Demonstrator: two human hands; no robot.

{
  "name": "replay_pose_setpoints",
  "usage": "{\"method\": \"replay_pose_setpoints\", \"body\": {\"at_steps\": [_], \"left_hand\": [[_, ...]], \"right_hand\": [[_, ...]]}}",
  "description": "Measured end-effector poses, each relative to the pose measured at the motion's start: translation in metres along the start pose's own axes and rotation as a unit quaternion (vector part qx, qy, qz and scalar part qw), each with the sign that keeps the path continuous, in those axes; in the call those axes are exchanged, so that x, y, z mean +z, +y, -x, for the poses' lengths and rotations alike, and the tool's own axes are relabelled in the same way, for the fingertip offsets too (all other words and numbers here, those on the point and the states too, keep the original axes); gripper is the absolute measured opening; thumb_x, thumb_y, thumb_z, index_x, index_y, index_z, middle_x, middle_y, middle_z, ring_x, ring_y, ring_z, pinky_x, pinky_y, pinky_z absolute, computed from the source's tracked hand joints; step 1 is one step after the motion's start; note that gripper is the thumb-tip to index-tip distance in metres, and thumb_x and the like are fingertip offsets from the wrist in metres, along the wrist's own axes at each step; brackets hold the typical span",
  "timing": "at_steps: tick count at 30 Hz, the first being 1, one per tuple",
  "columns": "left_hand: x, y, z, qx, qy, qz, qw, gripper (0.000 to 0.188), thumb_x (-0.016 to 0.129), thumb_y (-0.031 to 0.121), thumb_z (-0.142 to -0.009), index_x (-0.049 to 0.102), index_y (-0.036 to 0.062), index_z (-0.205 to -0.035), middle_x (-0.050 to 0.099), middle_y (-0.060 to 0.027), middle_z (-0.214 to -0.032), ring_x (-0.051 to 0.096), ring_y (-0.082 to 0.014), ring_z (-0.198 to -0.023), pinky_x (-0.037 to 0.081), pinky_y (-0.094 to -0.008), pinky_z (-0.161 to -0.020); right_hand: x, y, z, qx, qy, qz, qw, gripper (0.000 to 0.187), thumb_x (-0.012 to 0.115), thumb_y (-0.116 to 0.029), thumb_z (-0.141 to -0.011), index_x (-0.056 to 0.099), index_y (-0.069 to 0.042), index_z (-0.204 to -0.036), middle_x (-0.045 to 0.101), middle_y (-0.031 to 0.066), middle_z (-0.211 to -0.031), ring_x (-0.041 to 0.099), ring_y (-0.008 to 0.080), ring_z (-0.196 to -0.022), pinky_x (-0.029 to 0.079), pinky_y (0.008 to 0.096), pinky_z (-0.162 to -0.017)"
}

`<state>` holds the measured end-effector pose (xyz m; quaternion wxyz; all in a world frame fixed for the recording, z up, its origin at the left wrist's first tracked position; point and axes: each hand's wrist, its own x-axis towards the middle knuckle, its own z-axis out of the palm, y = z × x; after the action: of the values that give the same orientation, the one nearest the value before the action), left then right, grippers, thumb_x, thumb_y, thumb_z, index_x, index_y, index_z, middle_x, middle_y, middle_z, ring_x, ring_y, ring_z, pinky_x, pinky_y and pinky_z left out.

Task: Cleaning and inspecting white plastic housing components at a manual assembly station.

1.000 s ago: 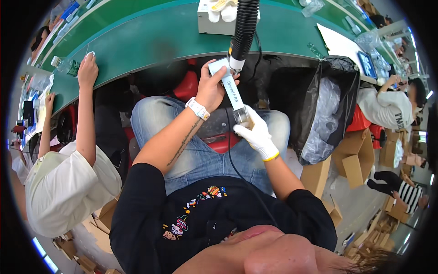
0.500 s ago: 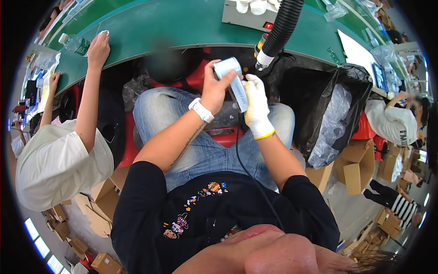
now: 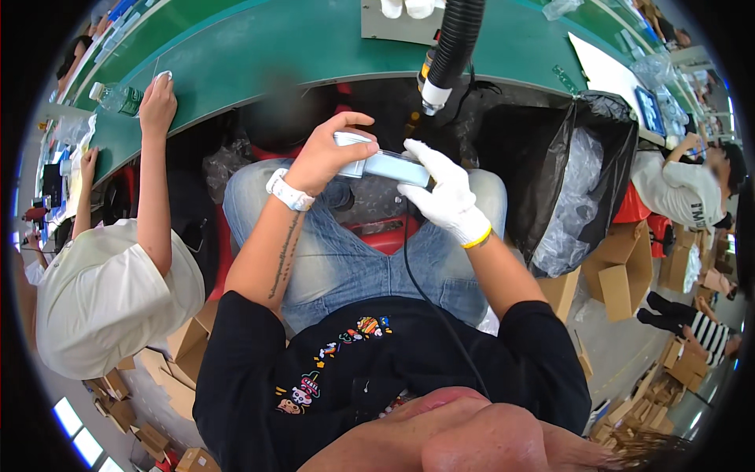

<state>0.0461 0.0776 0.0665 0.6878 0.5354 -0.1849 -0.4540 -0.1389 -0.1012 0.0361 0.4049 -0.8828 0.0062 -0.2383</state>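
Observation:
A slim, pale blue and white box (image 3: 393,168) lies between my two hands above my lap, nearly level. My bare left hand (image 3: 324,157), with a white watch on the wrist, grips its left end, thumb along the top and a finger stretched beyond the far edge. At the other end my right hand (image 3: 448,193), in a white glove with a yellow cuff, pinches the box between thumb and fingers. Beyond the hands hangs a black ribbed hose (image 3: 458,47) with a white and metal nozzle (image 3: 434,101).
A green workbench (image 3: 259,59) runs across the far side, bearing a grey machine (image 3: 385,25). Right of my knees stands a black bag (image 3: 527,157) with clear plastic. A co-worker's arm (image 3: 157,181) reaches the bench at left, beside a plastic bottle (image 3: 118,98). A dark cord crosses my shirt.
The box has turned from steeply slanted to nearly level and come slightly nearer. My left hand has moved left and nearer; my right hand has opened wider around the box's end.

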Motion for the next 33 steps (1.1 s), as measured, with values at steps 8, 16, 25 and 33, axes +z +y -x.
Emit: {"method": "replay_pose_setpoints", "body": {"at_steps": [8,16,25,33], "left_hand": [[0.067,-0.024,0.091,0.359,-0.121,-0.413,0.829,0.034,0.087,0.011,-0.066,0.066,0.0089,-0.093,0.070,-0.0130,-0.106,0.072,-0.0300,-0.091,0.058,-0.0377,-0.076],[0.071,-0.074,0.079,0.323,-0.095,-0.375,0.864,0.031,0.086,0.014,-0.067,0.068,0.0086,-0.092,0.071,-0.0109,-0.102,0.073,-0.0313,-0.086,0.060,-0.0377,-0.075],[-0.039,0.032,0.020,0.388,0.254,-0.171,0.869,0.027,0.063,0.019,-0.095,0.056,0.0039,-0.117,0.067,-0.0176,-0.110,0.063,-0.0250,-0.105,0.049,-0.0394,-0.096],[-0.173,0.190,-0.227,0.427,0.256,-0.738,0.455,0.021,0.076,0.018,-0.088,0.071,0.0140,-0.108,0.066,-0.0095,-0.130,0.064,-0.0326,-0.116,0.053,-0.0442,-0.094]], "right_hand": [[-0.043,-0.047,0.013,0.088,-0.369,-0.041,0.925,0.043,0.079,-0.029,-0.074,0.073,-0.008,-0.111,0.072,0.0232,-0.093,0.073,0.0381,-0.087,0.058,0.0447,-0.077],[-0.032,-0.046,0.039,0.180,-0.376,0.073,0.906,0.031,0.075,-0.029,-0.076,0.074,-0.010,-0.100,0.072,0.0217,-0.086,0.072,0.0381,-0.085,0.058,0.0459,-0.077],[-0.079,0.053,0.029,0.214,0.064,-0.214,0.951,0.032,0.075,-0.010,-0.089,0.067,0.001,-0.118,0.065,0.0105,-0.124,0.065,0.0190,-0.105,0.054,0.0350,-0.094],[-0.223,0.190,-0.194,0.165,0.334,0.146,0.917,0.054,0.084,-0.026,-0.081,0.065,-0.006,-0.127,0.065,0.0153,-0.127,0.068,0.0263,-0.108,0.054,0.0397,-0.095]]}}
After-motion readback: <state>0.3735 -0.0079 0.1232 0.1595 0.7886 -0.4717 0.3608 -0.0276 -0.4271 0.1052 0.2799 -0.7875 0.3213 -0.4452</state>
